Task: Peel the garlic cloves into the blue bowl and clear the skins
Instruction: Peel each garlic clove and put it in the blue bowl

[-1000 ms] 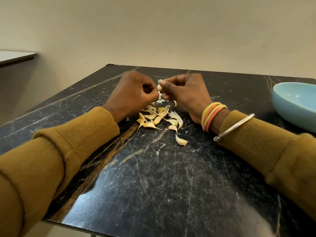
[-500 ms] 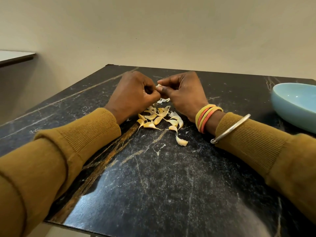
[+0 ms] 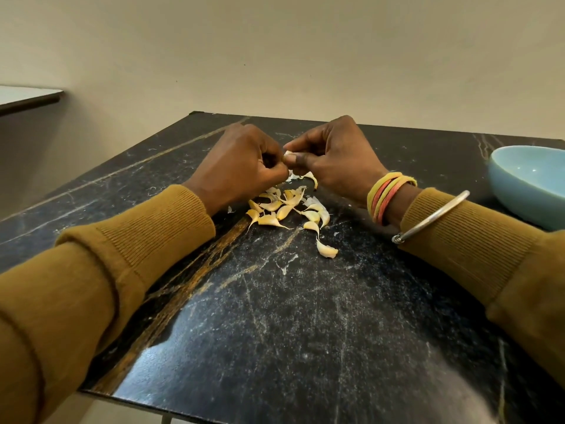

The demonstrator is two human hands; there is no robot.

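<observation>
Pinches small whitish garlic clove (image 3: pixel 289 153) between curled left grip (image 3: pixel 241 166) and right grip (image 3: pixel 333 160), just above yellowish skin pile (image 3: pixel 284 206), with round pale-blue bowl (image 3: pixel 513 191) well to the right, nearer right grip.

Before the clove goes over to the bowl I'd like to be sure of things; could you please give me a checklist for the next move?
1. Grip on the garlic clove: ok; left hand and right hand both pinch it above the table.
2. Clove fully peeled: cannot tell; the hands hide most of it.
3. Upright blue bowl: ok; it stands on the right hand's side.
4. Bowl's contents: cannot tell; part is out of frame.
5. Skins cleared: not ok; the pile of cloves and skins lies under the hands.
</observation>
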